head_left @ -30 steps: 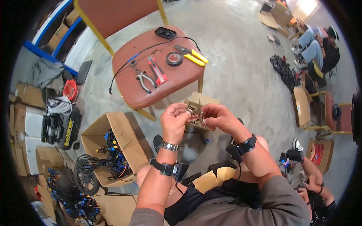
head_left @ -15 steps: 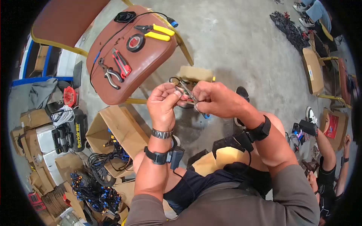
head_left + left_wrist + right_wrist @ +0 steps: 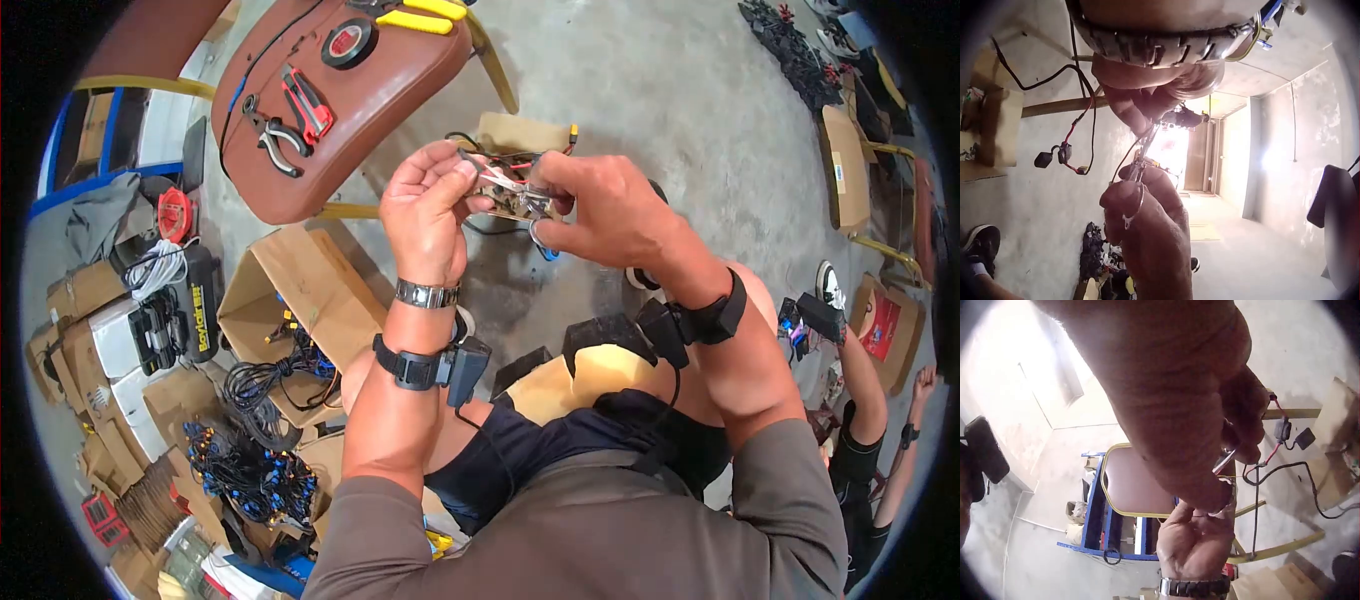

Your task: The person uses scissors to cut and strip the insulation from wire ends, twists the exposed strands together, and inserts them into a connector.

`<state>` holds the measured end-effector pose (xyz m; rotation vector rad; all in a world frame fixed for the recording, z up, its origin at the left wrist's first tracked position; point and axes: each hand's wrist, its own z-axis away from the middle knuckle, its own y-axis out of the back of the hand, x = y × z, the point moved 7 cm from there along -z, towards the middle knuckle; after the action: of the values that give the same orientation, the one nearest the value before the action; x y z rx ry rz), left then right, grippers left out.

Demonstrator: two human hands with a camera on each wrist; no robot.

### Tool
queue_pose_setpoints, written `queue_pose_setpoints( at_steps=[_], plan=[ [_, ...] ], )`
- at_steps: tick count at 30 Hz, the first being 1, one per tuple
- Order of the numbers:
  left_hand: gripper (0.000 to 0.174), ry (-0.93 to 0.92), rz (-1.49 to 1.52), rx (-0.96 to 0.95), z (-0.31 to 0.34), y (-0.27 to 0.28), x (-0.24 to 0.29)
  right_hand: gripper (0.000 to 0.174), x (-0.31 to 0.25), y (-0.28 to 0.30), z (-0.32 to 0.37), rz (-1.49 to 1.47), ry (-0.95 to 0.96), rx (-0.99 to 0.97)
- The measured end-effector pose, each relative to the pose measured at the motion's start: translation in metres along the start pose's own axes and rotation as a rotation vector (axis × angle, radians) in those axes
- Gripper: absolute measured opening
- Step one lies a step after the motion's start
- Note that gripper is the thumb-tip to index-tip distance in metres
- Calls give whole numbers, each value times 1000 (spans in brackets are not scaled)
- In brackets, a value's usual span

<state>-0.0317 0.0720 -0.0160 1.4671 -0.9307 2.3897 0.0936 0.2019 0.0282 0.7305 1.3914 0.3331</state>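
My left hand (image 3: 430,205) is raised in front of me and pinches a thin wire end between thumb and fingertips. Facing it, my right hand (image 3: 610,205) grips a pair of small metal scissors (image 3: 512,184), their tips at the left fingertips. A handle loop shows beside the right thumb in the left wrist view. Under the hands hangs a thin black cable (image 3: 1092,103) with short red stretches and a small black fuse holder (image 3: 1065,153). Fingers hide most of the pinched wire.
A brown chair (image 3: 370,110) ahead bears pliers (image 3: 275,140), a red utility knife (image 3: 307,105), black tape (image 3: 350,42) and yellow-handled wire strippers (image 3: 420,18). A small open carton (image 3: 525,132) stands beyond the hands. To the left is a cardboard box (image 3: 325,300) with cables.
The view has tilted and shifted, so the chair sits further up and left. Both hands have risen in the picture, and the scissors now lie more level between them.
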Motion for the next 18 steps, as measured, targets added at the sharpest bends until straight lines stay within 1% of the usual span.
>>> queue_pose_setpoints(
  at_steps=[8, 14, 18],
  plan=[
    [23, 19, 27, 30, 2, 2, -1, 28, -2, -1, -2, 12, -2, 0],
    [23, 20, 20, 37, 2, 3, -2, 26, -2, 0, -2, -111, -119, -61],
    [22, -6, -21, 31, 5, 1, -2, 26, -1, -2, -2, -131, -147, -106]
  ],
)
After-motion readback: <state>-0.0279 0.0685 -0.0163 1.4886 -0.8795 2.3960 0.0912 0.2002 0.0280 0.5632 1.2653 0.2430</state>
